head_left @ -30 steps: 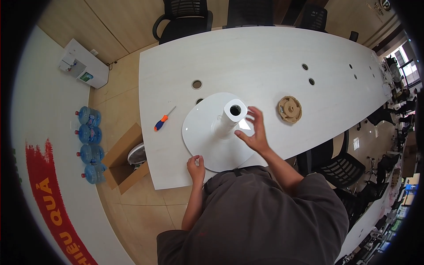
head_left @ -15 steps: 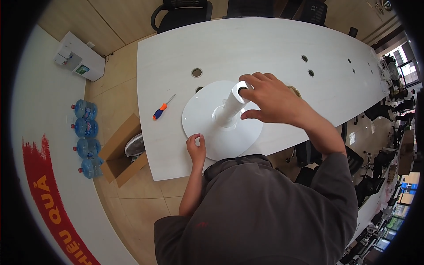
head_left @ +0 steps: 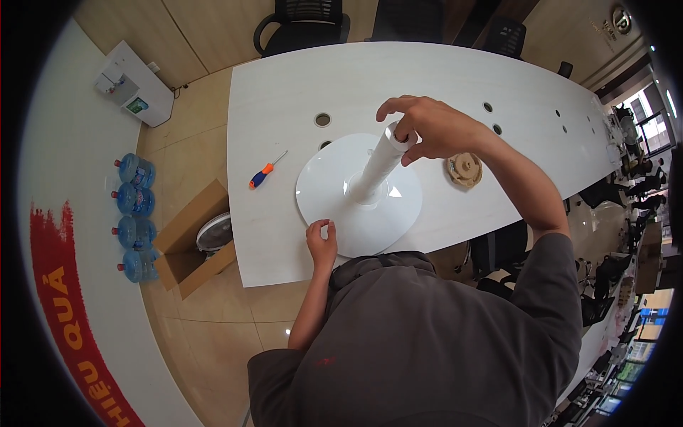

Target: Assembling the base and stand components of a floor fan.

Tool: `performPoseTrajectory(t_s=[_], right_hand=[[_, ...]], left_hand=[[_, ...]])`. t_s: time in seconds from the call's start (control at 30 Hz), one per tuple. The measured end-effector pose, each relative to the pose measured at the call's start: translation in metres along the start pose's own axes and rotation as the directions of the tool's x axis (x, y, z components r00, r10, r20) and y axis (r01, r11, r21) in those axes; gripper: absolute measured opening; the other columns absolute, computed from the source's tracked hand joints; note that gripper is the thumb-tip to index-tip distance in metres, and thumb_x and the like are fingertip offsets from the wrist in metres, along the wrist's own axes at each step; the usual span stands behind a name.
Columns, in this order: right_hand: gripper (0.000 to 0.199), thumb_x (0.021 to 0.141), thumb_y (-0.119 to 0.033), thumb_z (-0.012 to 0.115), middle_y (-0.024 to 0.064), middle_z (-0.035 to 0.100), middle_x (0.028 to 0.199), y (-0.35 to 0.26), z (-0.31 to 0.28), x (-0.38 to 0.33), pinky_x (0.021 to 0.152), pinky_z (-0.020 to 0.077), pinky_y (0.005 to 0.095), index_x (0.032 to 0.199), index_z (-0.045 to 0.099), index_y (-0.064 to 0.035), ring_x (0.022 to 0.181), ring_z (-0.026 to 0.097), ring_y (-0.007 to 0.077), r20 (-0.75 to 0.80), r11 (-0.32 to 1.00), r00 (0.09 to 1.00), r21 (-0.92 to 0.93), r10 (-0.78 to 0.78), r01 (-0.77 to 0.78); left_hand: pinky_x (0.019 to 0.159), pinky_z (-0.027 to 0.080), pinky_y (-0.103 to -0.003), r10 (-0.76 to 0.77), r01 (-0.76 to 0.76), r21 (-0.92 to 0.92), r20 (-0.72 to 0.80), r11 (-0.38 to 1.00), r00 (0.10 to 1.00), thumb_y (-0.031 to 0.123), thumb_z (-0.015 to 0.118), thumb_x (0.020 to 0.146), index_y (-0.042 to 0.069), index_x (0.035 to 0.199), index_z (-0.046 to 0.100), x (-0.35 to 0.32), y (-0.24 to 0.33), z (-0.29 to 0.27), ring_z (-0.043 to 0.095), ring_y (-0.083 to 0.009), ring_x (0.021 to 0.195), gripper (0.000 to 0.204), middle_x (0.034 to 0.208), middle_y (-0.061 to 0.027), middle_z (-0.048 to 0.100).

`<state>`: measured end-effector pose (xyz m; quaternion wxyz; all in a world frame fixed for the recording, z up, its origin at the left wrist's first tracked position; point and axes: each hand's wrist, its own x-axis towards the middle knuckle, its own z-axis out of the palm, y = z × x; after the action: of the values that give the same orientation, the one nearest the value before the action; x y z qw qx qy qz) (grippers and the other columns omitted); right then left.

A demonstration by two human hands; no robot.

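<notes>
A white round pedestal base [head_left: 356, 228] lies on the table, and a white hollow tube [head_left: 377, 167] rises from its middle, leaning up and right in view. My right hand [head_left: 437, 127] is at the tube's open top. One finger dips into the mouth, the index finger arches past the rim, and the thumb is near the tube's outer side; the fingers are apart. At the near left edge of the base is my left hand [head_left: 322, 245], fingers loosely curled with the thumb apart from them, nothing visible between them.
An orange and blue screwdriver [head_left: 262, 175] lies left of the base. A brown moulded round piece [head_left: 464, 170] sits to its right. Beside the table's left edge, an open cardboard box [head_left: 181, 252] holds a round grey-white part. Black chairs [head_left: 306, 25] stand behind the white table [head_left: 274, 92].
My right hand has lifted a little and its index finger has straightened off the tube's rim. The brown round piece has come into fuller view. My left hand stays at the base's edge.
</notes>
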<state>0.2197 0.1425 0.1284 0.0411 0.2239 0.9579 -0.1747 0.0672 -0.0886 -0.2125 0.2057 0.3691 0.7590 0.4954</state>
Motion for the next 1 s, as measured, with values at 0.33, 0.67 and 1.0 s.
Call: performPoseTrajectory(t_s=[0.33,0.67,1.0], right_hand=[[0.004,0.070,0.000,0.076,0.0106,0.066,0.109,0.011,-0.009,0.007,0.080,0.0544,0.0367,0.070,0.072,0.0009,0.092,0.066,0.0253,0.072,0.983,0.995,0.175,-0.064,0.051],[0.003,0.076,0.004,0.068,0.0121,0.066,0.109,0.005,0.011,-0.004,0.078,0.0556,0.0359,0.073,0.068,0.0060,0.095,0.065,0.0267,-0.095,0.989,0.992,0.115,-0.078,0.089],[0.010,0.077,0.008,0.063,0.0101,0.062,0.106,-0.003,0.035,-0.018,0.101,0.0424,0.0450,0.079,0.056,0.0005,0.113,0.057,0.0297,-0.418,0.974,0.885,-0.179,-0.205,0.141]], left_hand=[[0.089,0.044,-0.039,-0.009,0.008,-0.045,-0.017,0.999,1.000,0.017,0.063,0.088,0.002,0.092,0.065,0.005,0.011,-0.001,0.057,-0.0290,0.100,0.016,0.097,-0.0114,0.065],[0.089,0.044,-0.037,0.101,-0.100,-0.135,-0.006,0.986,0.995,0.015,0.063,0.088,0.001,0.096,0.064,0.020,0.064,-0.002,0.057,-0.0282,0.101,0.016,0.099,-0.0114,0.064],[0.099,0.040,-0.043,0.480,-0.431,-0.351,0.065,0.832,0.875,0.022,0.082,0.072,0.000,0.137,0.031,0.063,0.192,0.055,0.047,-0.0341,0.120,0.086,0.130,-0.0191,0.045]])
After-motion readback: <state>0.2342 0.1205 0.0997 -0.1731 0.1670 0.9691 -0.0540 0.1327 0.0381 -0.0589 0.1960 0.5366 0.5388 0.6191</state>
